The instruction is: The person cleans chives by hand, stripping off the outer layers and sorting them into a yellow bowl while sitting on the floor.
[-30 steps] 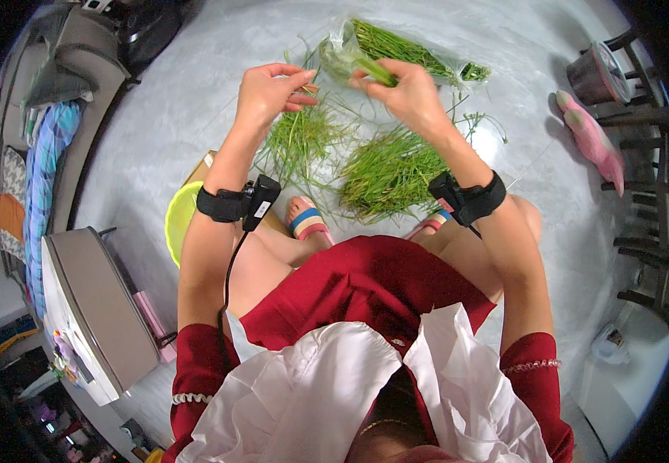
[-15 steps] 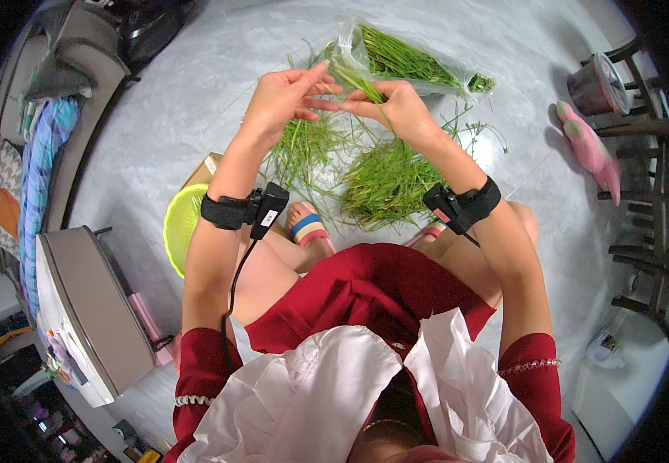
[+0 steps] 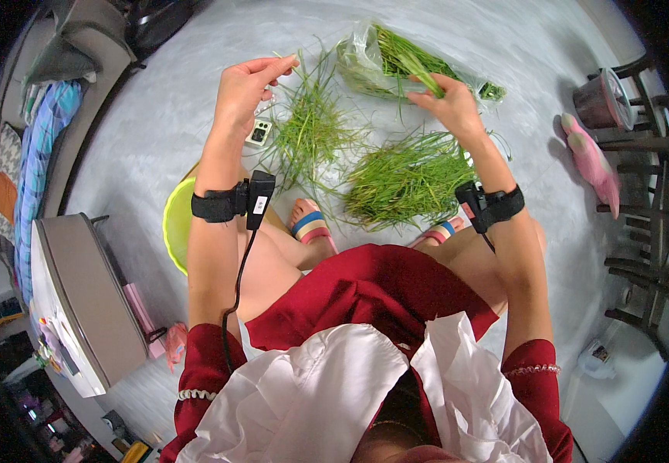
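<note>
My left hand is raised at upper middle, its thumb and index finger closed on a thin pale-green stalk. Farther right, my right hand grips a small bunch of green stalks in front of a clear plastic bag holding long green stems. On the floor below and between my hands lie a loose, scattered heap of thin leaves and a larger, denser heap. A small white object with dark parts shows beside my left wrist.
A yellow-green basin stands by my left leg. A low grey-topped table and a grey sofa line the left. At right are dark wooden chairs, a lidded bucket and a pink plush object. My sandalled feet border the heaps.
My hands, close together half a second ago, have parted: the left moved left and up with a thin stalk, the right moved right with the bunch.
</note>
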`<state>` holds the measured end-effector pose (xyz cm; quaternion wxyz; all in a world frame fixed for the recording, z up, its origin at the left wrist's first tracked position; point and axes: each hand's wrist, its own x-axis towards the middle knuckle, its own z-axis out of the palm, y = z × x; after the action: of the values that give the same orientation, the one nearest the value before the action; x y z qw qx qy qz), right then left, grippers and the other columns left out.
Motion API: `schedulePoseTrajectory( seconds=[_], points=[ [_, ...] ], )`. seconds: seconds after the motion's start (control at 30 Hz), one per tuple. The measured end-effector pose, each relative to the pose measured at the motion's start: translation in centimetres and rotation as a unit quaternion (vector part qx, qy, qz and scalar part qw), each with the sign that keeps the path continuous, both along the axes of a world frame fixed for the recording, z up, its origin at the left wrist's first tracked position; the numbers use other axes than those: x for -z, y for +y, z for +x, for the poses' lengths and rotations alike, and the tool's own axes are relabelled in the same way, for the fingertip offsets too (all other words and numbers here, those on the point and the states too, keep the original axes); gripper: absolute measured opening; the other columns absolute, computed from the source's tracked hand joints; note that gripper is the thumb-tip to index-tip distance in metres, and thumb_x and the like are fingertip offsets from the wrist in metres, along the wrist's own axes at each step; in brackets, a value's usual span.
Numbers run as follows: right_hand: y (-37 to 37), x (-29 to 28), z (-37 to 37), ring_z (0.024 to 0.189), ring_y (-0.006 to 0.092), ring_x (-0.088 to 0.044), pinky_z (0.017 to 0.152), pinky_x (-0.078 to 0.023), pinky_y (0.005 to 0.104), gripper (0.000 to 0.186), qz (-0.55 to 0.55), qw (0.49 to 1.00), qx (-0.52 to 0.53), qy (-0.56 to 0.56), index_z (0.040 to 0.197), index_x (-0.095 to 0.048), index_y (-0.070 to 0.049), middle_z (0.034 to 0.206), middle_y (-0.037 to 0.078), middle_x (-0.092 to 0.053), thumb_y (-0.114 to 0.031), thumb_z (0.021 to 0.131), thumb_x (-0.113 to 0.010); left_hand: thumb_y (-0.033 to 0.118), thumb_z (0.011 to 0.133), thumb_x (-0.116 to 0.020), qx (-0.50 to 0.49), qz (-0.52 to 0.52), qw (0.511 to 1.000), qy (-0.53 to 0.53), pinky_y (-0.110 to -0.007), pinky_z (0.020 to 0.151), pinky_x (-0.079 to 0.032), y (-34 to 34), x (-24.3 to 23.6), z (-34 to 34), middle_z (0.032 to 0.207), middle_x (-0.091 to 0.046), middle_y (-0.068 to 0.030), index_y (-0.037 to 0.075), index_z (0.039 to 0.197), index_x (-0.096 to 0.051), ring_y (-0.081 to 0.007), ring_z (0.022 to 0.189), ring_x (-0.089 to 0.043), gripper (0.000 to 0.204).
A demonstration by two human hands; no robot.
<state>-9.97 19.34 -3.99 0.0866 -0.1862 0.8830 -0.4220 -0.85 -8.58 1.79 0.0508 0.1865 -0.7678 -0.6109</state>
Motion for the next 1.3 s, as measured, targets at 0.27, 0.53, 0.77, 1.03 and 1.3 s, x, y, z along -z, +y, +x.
schedulePoseTrajectory(
  seconds=[0.27,0.53,0.77,1.03,1.3],
  points=[
    [-0.2,-3.1,0.7,0.078,0.0139,-0.058,0.07,-0.042,0.0259,0.029,0.042,0.996,0.01,-0.081,0.098,-0.063,-0.01,0.085,0.008,-0.065,-0.026,0.073,-0.065,0.027,0.068,-0.07,0.05,0.022,0.998,-0.015,-0.019,0.049,-0.031,2.3,0.5,-0.5,0.066,-0.059,0.0011,0.004,0.075,-0.067,-0.0051,0.058,-0.042,0.025],
    [3.5,-2.8,-1.6,0.08,0.0337,-0.059,0.071,-0.046,0.0384,0.03,0.161,0.965,0.129,0.164,0.099,-0.062,-0.009,0.082,0.017,-0.062,-0.019,0.069,-0.061,0.026,0.068,-0.07,-0.038,-0.177,0.983,0.018,-0.02,0.05,-0.033,-0.8,2.4,-1.0,0.062,-0.058,0.0007,0.003,0.073,-0.067,-0.0068,0.055,-0.044,0.024],
    [1.6,-4.1,-0.1,0.061,0.0081,-0.052,0.058,-0.042,0.0253,0.029,-0.044,0.996,0.081,0.006,0.091,-0.066,-0.008,0.07,0.003,-0.062,-0.031,0.074,-0.065,0.02,0.073,-0.066,0.067,0.043,0.996,-0.032,-0.017,0.042,-0.026,1.0,2.3,-1.2,0.066,-0.055,0.0003,0.001,0.082,-0.066,-0.0034,0.051,-0.037,0.02],
    [-4.5,-3.9,3.9,0.063,0.0062,-0.049,0.06,-0.04,0.022,0.025,-0.141,0.981,-0.102,-0.082,0.087,-0.067,-0.004,0.07,0.001,-0.06,-0.025,0.072,-0.067,0.016,0.073,-0.067,0.123,0.206,0.97,-0.042,-0.018,0.04,-0.024,5.3,1.4,-1.0,0.065,-0.055,-0.0022,-0.002,0.078,-0.064,-0.0039,0.05,-0.036,0.019],
    [-4.3,-3.9,3.5,0.054,0.0054,-0.044,0.051,-0.037,0.0217,0.025,-0.159,0.97,-0.056,-0.176,0.079,-0.066,-0.001,0.06,-0.001,-0.055,-0.022,0.067,-0.071,0.019,0.075,-0.065,0.139,0.17,0.976,-0.001,-0.017,0.047,-0.029,5.6,1.4,-0.6,0.066,-0.055,0.0003,0.001,0.084,-0.065,-0.0036,0.054,-0.04,0.021]
  ],
)
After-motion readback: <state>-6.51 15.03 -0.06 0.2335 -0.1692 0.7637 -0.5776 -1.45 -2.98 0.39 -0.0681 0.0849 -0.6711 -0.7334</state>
